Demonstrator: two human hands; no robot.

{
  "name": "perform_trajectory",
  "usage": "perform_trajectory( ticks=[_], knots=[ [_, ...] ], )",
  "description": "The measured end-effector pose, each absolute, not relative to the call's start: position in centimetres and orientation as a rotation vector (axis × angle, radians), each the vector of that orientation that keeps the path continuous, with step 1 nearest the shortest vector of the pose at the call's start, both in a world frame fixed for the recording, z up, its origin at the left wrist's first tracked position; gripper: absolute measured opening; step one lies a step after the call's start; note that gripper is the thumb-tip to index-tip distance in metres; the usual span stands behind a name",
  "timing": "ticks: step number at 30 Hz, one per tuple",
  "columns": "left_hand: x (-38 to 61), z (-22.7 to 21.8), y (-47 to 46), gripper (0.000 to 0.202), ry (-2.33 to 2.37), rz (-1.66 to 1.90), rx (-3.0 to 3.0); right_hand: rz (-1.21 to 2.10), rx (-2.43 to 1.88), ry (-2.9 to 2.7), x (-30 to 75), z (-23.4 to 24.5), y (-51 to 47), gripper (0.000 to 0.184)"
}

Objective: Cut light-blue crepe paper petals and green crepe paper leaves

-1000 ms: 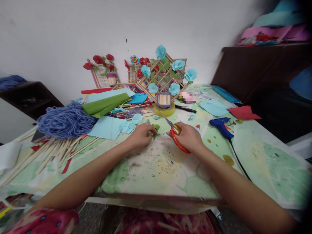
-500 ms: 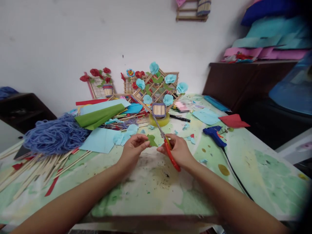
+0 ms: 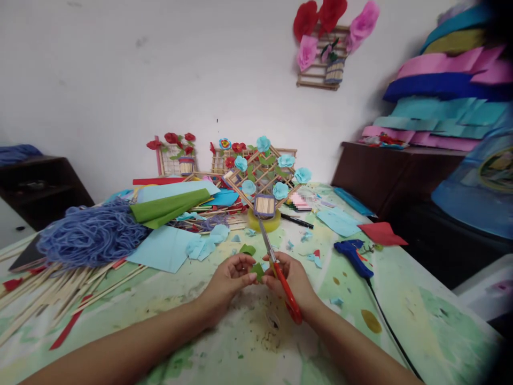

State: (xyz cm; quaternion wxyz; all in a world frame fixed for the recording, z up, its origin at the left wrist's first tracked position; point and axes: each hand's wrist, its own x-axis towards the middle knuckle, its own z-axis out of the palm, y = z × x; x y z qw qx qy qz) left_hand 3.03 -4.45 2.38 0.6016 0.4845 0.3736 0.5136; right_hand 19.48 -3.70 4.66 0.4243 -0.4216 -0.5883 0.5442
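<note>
Cluttered green-marbled surface (image 3: 401, 321): toward its near edge the left hand (image 3: 226, 279) has lifted the small green paper piece (image 3: 257, 271) clear, fingers pinching it. The right hand (image 3: 295, 282) has closed in beside it, fingers gripping the red-handled scissors (image 3: 287, 293), whose blades are together and point past the paper.

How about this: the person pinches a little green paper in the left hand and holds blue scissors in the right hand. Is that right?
Not quite. In the head view the scissors in the right hand have red handles, not blue. The left hand does pinch the little green paper.
</note>
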Motion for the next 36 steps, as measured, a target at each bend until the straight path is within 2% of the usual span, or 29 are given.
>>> perform_trajectory(
  ticks=[7, 12, 17, 29, 33, 36],
  knots=[
    [2.67, 2.71, -4.52, 0.039, 0.949, 1.185, 1.218, 1.319, -1.012, -1.611, 19.49, 4.83, -3.81, 0.035],
    [2.61, 2.91, -4.38, 0.022, 0.967, 1.051, 1.204, 1.314, -1.068, -1.636, 19.64, 5.08, -3.88, 0.036],
    [2.59, 2.63, -4.21, 0.022, 0.927, 1.097, 1.079, 1.311, -1.098, -1.585, 19.96, 4.87, -3.37, 0.041],
    [2.25, 2.71, -4.59, 0.018, 0.833, 0.824, 1.174, 1.261, -1.081, -1.556, 19.86, 4.69, -3.4, 0.043],
    [2.26, 2.42, -4.5, 0.016, 0.869, 0.895, 1.087, 1.156, -1.132, -1.603, 20.04, 4.32, -3.32, 0.044],
    [2.22, 2.48, -4.12, 0.017, 0.854, 1.04, 0.896, 0.92, -1.279, -1.728, 20.41, 4.45, -3.25, 0.041]
  ],
)
